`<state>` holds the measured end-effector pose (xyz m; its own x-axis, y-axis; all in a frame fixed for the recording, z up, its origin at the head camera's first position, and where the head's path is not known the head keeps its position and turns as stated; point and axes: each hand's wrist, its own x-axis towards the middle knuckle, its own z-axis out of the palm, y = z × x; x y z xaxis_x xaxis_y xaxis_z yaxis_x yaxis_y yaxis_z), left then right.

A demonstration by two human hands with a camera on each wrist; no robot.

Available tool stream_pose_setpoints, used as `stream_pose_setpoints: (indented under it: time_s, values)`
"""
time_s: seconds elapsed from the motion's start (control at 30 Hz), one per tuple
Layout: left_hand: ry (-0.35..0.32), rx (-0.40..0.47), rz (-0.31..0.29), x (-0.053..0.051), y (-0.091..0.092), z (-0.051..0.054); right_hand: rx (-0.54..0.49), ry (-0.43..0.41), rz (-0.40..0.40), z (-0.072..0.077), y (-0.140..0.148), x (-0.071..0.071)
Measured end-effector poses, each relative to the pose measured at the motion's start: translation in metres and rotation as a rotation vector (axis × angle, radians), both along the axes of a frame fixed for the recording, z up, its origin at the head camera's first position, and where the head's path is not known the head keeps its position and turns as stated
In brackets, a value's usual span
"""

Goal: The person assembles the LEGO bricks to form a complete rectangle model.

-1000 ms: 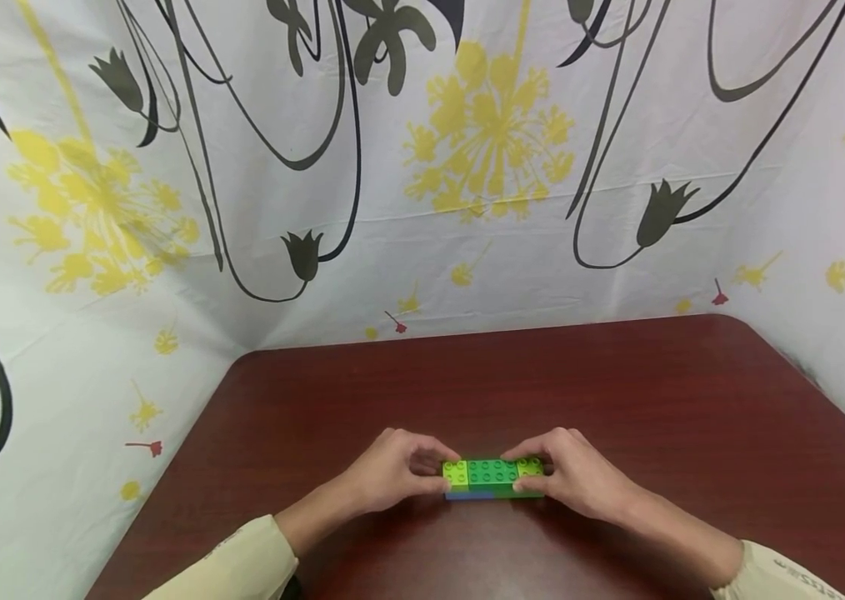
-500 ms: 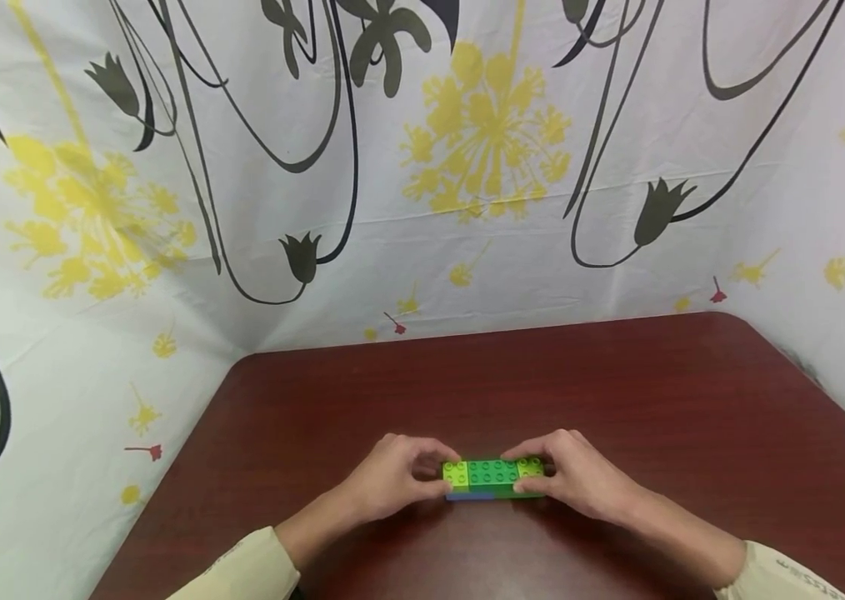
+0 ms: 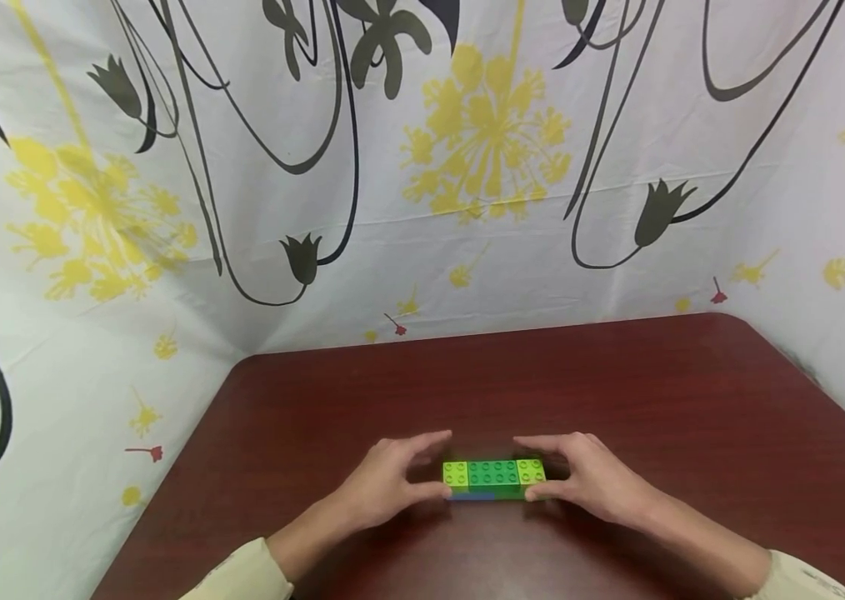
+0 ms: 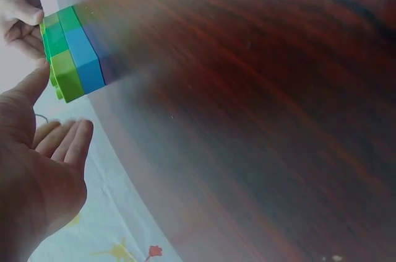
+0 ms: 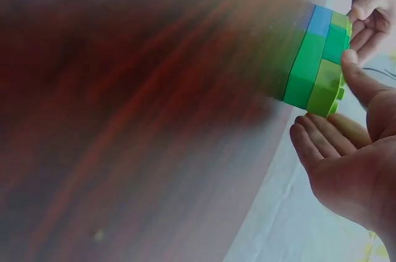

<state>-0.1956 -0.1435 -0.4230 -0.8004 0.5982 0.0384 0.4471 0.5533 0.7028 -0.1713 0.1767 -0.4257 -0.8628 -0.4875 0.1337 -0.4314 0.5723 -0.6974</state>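
A low two-layer row of toy building bricks (image 3: 493, 473) lies on the table. Its top layer has a green brick between two lime ones, with studs up. Below are a blue brick (image 4: 88, 67) at the left and a green brick (image 5: 304, 71) at the right. At the left end is my left hand (image 3: 391, 477), fingers stretched out and spread from the thumb. My right hand (image 3: 593, 477) mirrors it at the other end. Both thumbs are at the near side of the end bricks; whether they touch cannot be told. The forefingers are off the bricks.
The dark reddish-brown table (image 3: 482, 383) has rounded far corners. White cloth (image 3: 392, 192) printed with flowers and vines hangs behind it and at both sides. Pale sleeves (image 3: 242, 573) cover the forearms.
Both hands held the ends of the brick row earlier. Now their fingers have spread and lifted off, and the right hand has shifted slightly right. The brick row has barely moved.
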Motion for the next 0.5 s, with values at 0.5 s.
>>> stream_pose_setpoints:
  time_s: [0.5]
  values:
    - [0.060, 0.001, 0.107, 0.020, 0.014, -0.008, -0.126, -0.142, -0.003, -0.003, 0.003, 0.009]
